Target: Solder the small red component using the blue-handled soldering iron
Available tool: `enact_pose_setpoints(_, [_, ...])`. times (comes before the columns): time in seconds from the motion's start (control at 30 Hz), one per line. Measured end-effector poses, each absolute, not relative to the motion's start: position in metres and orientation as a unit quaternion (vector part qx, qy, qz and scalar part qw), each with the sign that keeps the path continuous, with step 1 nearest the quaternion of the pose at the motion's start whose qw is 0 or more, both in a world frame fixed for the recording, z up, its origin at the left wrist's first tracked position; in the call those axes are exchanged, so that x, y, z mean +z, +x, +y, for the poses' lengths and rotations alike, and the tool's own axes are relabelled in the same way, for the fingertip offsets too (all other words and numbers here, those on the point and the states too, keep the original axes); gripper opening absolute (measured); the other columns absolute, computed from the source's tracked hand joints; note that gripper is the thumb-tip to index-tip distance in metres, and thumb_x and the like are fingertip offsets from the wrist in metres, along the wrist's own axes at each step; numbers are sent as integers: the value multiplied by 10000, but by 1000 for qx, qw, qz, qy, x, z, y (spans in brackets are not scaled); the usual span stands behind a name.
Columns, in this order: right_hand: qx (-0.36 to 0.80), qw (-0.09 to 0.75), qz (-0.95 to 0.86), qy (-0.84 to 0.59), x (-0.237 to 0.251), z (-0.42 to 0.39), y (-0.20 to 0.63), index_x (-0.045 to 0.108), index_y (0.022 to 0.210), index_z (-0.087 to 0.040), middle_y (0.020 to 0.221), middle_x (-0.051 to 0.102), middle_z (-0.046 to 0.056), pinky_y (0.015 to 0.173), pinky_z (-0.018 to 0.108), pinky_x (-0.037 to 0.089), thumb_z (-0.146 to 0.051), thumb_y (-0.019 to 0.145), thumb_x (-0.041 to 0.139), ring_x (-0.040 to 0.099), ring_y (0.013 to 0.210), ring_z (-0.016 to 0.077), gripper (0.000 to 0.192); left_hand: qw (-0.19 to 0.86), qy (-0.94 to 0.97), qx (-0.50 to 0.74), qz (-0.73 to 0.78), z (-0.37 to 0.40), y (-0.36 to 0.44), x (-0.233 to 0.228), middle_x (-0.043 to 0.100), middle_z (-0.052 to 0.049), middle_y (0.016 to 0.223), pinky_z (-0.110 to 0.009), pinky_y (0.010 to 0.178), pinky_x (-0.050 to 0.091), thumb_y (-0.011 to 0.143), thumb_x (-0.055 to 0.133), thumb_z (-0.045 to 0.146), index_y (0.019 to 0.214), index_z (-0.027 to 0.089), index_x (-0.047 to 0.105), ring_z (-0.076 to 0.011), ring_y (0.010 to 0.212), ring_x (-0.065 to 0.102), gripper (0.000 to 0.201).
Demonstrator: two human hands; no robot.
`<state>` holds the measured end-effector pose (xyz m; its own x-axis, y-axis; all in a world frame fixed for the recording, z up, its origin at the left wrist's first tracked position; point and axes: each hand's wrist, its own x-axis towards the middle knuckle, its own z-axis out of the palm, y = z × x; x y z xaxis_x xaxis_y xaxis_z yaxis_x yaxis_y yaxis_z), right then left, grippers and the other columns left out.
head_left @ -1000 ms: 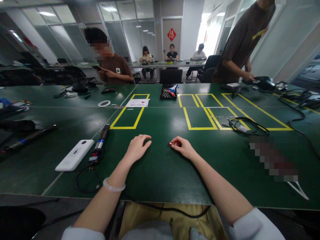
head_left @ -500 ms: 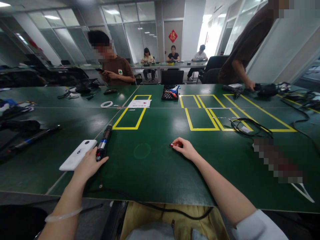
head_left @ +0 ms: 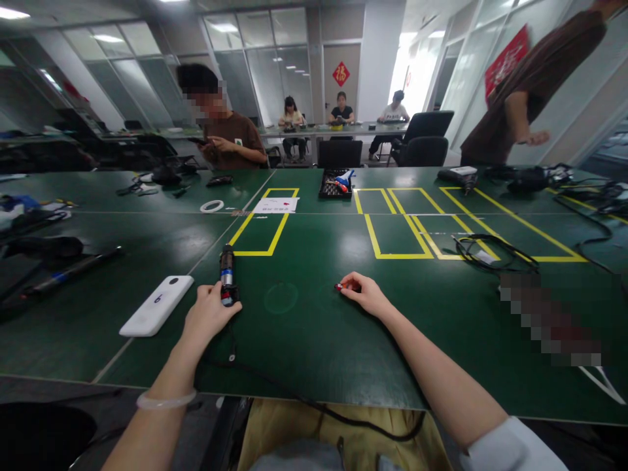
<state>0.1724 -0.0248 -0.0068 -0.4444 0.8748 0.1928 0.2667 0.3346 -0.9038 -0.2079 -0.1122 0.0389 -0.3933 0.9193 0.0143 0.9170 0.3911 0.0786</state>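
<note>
My left hand (head_left: 207, 315) is closed around the lower end of a black-and-silver cylindrical tool (head_left: 226, 267) with a blue band. Its upper end points away from me over the green table, and a thin cord (head_left: 232, 345) hangs from its near end. I cannot tell its exact kind. Further right, my right hand (head_left: 364, 293) pinches a small red piece (head_left: 338, 287) between thumb and fingertips, close above the tabletop. Most of that piece is covered by the fingers. A white phone-shaped slab (head_left: 157, 306) marked 6 lies left of my left hand.
Yellow tape outlines (head_left: 400, 256) mark the green table (head_left: 294, 353). A black tray (head_left: 335, 191) with tools sits at the far edge. Coiled black cable (head_left: 495, 252) lies to the right, and a white tape ring (head_left: 212, 207) to the left. People sit or stand beyond the table.
My left hand has moved right with the cylindrical tool, away from the white slab. My right hand stays nearly in place. The person at far right has lifted a hand off the equipment.
</note>
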Motion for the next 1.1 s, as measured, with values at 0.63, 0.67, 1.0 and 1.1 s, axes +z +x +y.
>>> enact_pose_setpoints(0.63, [367, 405, -753, -367, -12, -20, 175, 516, 781, -195, 736, 492, -24, 631, 246, 386, -148, 734, 530, 465, 638, 117, 68, 39, 756, 103, 645, -63, 3, 37, 468, -96, 1108, -303, 701, 470, 760, 570, 421, 1258, 229, 405, -241, 1006, 529, 559])
enact_pose_setpoints(0.67, [361, 406, -755, -367, -13, -20, 175, 513, 774, -195, 738, 488, -23, 627, 246, 381, -140, 727, 527, 461, 637, 118, 74, 40, 759, 106, 641, -63, 6, 37, 467, -97, 1111, -303, 708, 469, 764, 567, 415, 1270, 230, 396, -242, 1011, 526, 566])
enact_pose_setpoints(1.0, [353, 411, -755, -370, -11, -20, 174, 516, 784, -196, 743, 499, -21, 630, 246, 374, -141, 744, 523, 457, 643, 124, 68, 57, 755, 121, 642, -65, 4, 33, 472, -91, 1133, -304, 748, 467, 772, 568, 446, 1338, 253, 360, -241, 1050, 517, 633])
enact_pose_setpoints(1.1, [348, 407, -761, -366, -11, -20, 174, 515, 780, -196, 756, 495, -19, 637, 248, 378, -141, 746, 529, 457, 650, 123, 67, 59, 754, 126, 643, -66, 6, 33, 473, -95, 1129, -315, 742, 468, 773, 567, 453, 1347, 250, 351, -245, 1030, 521, 646])
